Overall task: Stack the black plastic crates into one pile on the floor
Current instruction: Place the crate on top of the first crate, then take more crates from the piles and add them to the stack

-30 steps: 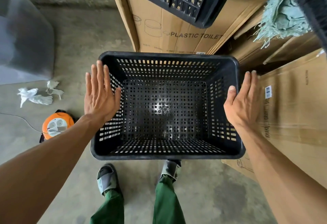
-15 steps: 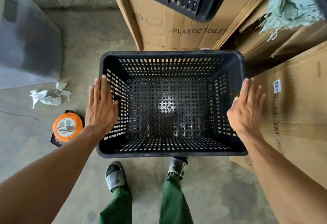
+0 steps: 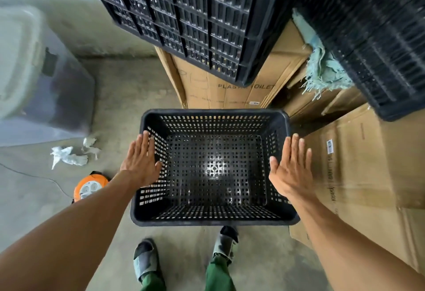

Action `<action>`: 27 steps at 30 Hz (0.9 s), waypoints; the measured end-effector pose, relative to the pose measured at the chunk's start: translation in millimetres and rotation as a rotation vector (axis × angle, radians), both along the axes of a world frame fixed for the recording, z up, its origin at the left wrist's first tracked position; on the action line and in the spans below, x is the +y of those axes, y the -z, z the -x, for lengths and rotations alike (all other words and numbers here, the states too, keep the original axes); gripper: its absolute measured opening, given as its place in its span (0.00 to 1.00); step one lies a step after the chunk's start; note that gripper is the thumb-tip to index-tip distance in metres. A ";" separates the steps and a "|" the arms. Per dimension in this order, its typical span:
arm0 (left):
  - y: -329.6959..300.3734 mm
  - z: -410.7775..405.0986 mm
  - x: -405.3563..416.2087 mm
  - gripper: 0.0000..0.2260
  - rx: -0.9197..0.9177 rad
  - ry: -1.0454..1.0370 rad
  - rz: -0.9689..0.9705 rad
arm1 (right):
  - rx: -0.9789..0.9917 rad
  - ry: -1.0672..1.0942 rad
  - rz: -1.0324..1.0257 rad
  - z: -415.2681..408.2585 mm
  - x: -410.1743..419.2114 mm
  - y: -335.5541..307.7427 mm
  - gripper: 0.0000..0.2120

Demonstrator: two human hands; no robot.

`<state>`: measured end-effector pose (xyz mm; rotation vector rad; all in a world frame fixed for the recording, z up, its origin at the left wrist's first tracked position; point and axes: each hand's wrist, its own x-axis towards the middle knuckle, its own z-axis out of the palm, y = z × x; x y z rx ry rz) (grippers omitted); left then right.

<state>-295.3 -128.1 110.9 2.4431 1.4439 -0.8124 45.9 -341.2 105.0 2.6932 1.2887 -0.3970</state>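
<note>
At the far left a blurred grey-and-white bin (image 3: 34, 79) stands on the concrete floor (image 3: 128, 88), and just in front of it lie crumpled white tissues (image 3: 69, 155). Nearer the person, an orange cable reel (image 3: 90, 186) sits on the floor, partly hidden by the left forearm, with a thin cord running off to the left. The left hand (image 3: 141, 163) is flat and open, fingers (image 3: 143, 142) straight and together, laid along the left wall of the black crate (image 3: 213, 218); whether the palm touches the rim cannot be told. The crate sits upright and open-topped in the middle of the view, apparently on the floor just in front of the person's sandalled feet (image 3: 146, 260) and green trouser legs (image 3: 219, 274), its perforated bottom catching a bright glint. Behind it stands a cardboard box (image 3: 207, 93) printed with "PLASTIC TOILET", and above that looms a second black crate (image 3: 195, 14), tilted, its ribbed underside facing the camera. The right hand (image 3: 291, 171) is likewise open with fingers extended, beside the crate's right wall and gripping nothing. Farther right, a frayed pale-green cloth (image 3: 322, 70) hangs over flattened cartons (image 3: 368, 164), and a third black crate (image 3: 372, 33), blurred, fills the upper right corner.
</note>
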 end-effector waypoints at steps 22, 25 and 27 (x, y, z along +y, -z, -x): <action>-379.0 -90.3 269.7 0.35 -0.464 -0.194 -0.475 | 0.358 0.445 -0.656 -37.2 249.6 -338.3 0.37; -377.9 -110.6 317.6 0.34 -0.441 -0.123 -0.430 | 0.354 0.548 -0.586 -30.4 277.0 -332.6 0.35; -371.9 -120.1 347.3 0.35 -0.412 -0.092 -0.391 | 0.269 0.596 -0.579 -23.0 288.5 -324.5 0.31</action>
